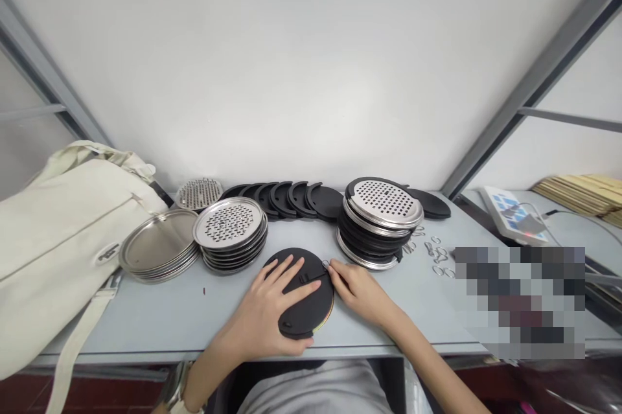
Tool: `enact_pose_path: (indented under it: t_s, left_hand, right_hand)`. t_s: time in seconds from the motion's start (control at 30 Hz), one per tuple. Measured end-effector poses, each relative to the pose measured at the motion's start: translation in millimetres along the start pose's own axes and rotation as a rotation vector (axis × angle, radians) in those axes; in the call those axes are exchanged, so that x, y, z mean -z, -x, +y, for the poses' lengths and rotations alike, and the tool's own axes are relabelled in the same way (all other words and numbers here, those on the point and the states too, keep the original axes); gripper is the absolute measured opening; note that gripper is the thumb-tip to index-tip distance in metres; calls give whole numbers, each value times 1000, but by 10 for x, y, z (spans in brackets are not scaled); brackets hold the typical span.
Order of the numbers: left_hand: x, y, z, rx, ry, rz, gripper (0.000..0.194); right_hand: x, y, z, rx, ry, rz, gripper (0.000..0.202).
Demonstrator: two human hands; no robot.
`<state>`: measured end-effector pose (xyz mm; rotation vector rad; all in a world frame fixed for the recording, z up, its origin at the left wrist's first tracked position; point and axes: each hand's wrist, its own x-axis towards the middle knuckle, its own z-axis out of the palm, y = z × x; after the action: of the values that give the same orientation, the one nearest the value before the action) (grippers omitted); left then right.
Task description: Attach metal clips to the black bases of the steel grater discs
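Note:
A round black plastic disc [311, 307] lies on the grey table in front of me, with a thin yellowish rim showing at its lower right. My left hand [272, 310] rests on it with the fingers spread flat across the top and the thumb at the near edge. At the disc's upper right edge, my right hand [357, 291] is closed, thumb and forefinger pinching a small metal ring [325, 264]. Part of that ring is hidden by the fingertips.
Behind the disc stand a stack of perforated grater discs [228, 223], plain metal discs [158, 242] and a mixed black-and-metal stack [383, 219]. Black covers [294, 200] lean in a row by the wall. Loose metal rings and clasps [440, 255] lie right; a cream bag [72, 232] sits left.

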<state>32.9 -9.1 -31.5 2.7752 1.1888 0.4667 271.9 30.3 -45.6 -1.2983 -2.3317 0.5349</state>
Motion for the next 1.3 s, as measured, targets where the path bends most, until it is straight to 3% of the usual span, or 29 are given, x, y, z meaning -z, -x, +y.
enact_pose_path:
  t_s: [0.57, 0.9, 1.2, 1.3]
  left_hand:
    - [60, -16, 8, -5, 19, -44, 88]
    - [58, 8, -14, -38, 21, -41, 87]
    - [6, 14, -59, -49, 20, -31, 91]
    - [4, 11, -65, -55, 17, -36, 92]
  right_hand:
    - [56, 343, 14, -42, -213, 53, 33]
    - [97, 279, 69, -45, -442, 191, 23]
    - [98, 49, -68, -2, -440, 391, 16]
    - [47, 12, -88, -24, -454, 383, 17]
